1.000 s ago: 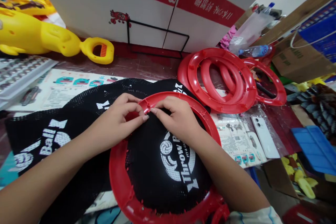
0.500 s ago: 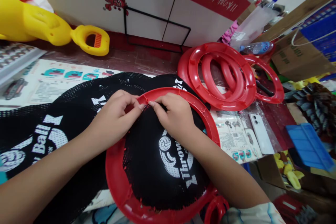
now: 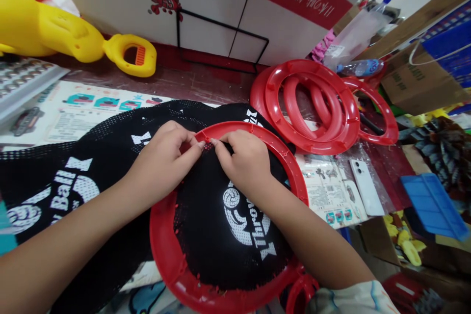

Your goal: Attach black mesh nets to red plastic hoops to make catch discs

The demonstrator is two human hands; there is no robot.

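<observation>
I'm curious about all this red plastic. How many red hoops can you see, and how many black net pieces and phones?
Red hoops: at least 4, one under both hands, the rest in the overlapping pile
Black net pieces: at least 2, one on the hoop, more beside it
White phones: 1
Total: at least 7

Small toy-assembly workshop: stacked red plastic rings [image 3: 312, 108] right of the hands, printed packaging sheets [image 3: 91, 113] left, frozen-goods carton [image 3: 221, 5] behind, yellow toy parts [image 3: 55, 34] far left.
</observation>
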